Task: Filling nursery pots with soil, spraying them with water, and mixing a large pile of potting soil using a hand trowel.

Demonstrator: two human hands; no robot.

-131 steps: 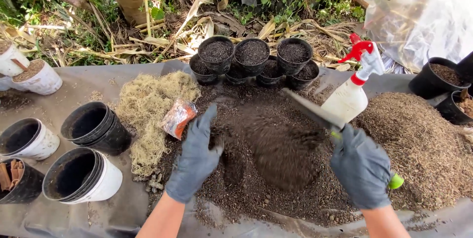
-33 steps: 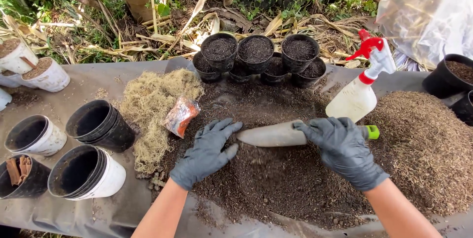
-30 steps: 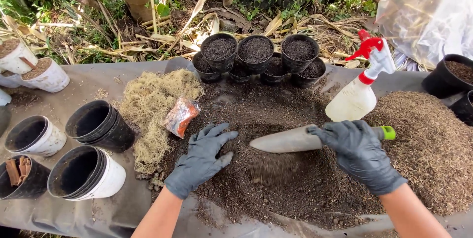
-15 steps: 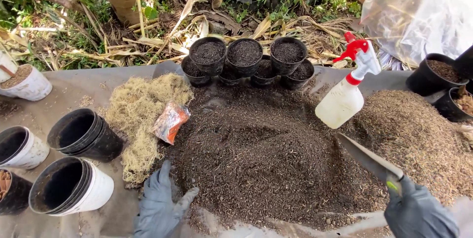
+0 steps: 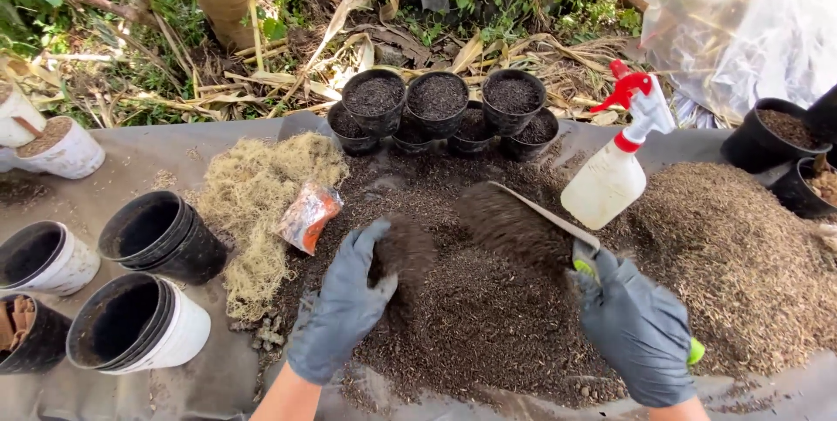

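A dark soil pile (image 5: 471, 316) covers the middle of a grey sheet (image 5: 148, 168). My left hand (image 5: 344, 308), in a grey glove, is cupped against a clump of falling soil (image 5: 405, 251) above the pile. My right hand (image 5: 641, 325), also gloved, grips the green handle of a metal trowel (image 5: 545, 216). The trowel is tilted up on its side with soil spilling off its left face (image 5: 510, 225).
Several soil-filled black pots (image 5: 436, 103) stand at the back. A white spray bottle with red trigger (image 5: 615, 168) stands right of the trowel, beside a brown coarse pile (image 5: 750, 255). Dry moss (image 5: 257, 194), an orange packet (image 5: 307, 216) and empty pots (image 5: 161, 229) lie left.
Both hands came up from the near edge into the soil pile. The trowel swung from lying low at the right to lifting and tipping soil toward my left hand.
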